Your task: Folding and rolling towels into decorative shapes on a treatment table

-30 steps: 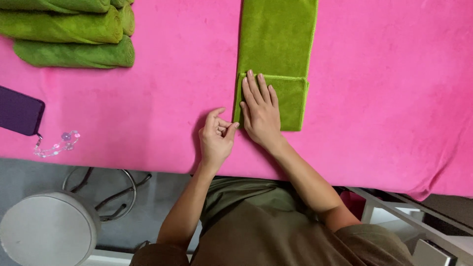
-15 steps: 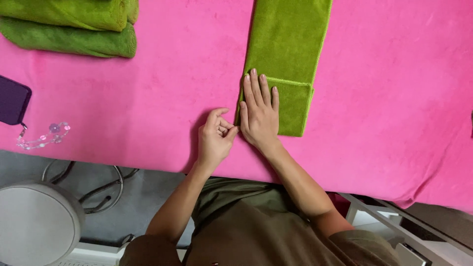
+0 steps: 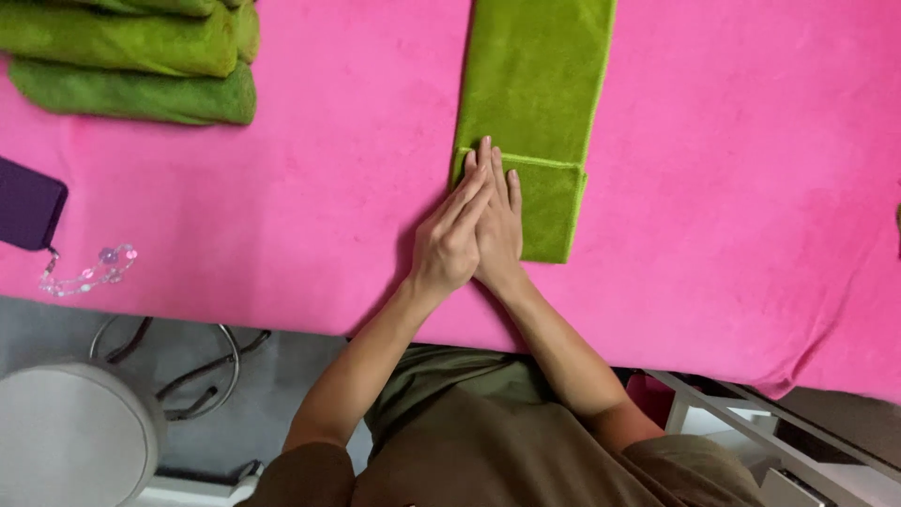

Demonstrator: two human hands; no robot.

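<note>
A long green towel (image 3: pixel 535 84) lies folded lengthwise on the pink-covered table (image 3: pixel 732 188), its near end turned back into a short flap (image 3: pixel 549 211). My right hand (image 3: pixel 502 230) lies flat, palm down, on the left part of that flap, fingers pointing away from me. My left hand (image 3: pixel 450 239) lies flat right beside it, fingers stretched along the flap's left edge and partly over my right hand. Neither hand grips anything.
Several rolled green towels (image 3: pixel 131 66) are stacked at the far left of the table. A dark purple phone case (image 3: pixel 28 216) with a bead strap (image 3: pixel 84 272) lies near the left edge. A round grey stool (image 3: pixel 75 432) stands on the floor below left.
My left hand, curled beside the towel's corner before, has opened and slid up alongside my right hand onto the flap. The right hand has stayed pressed on the flap.
</note>
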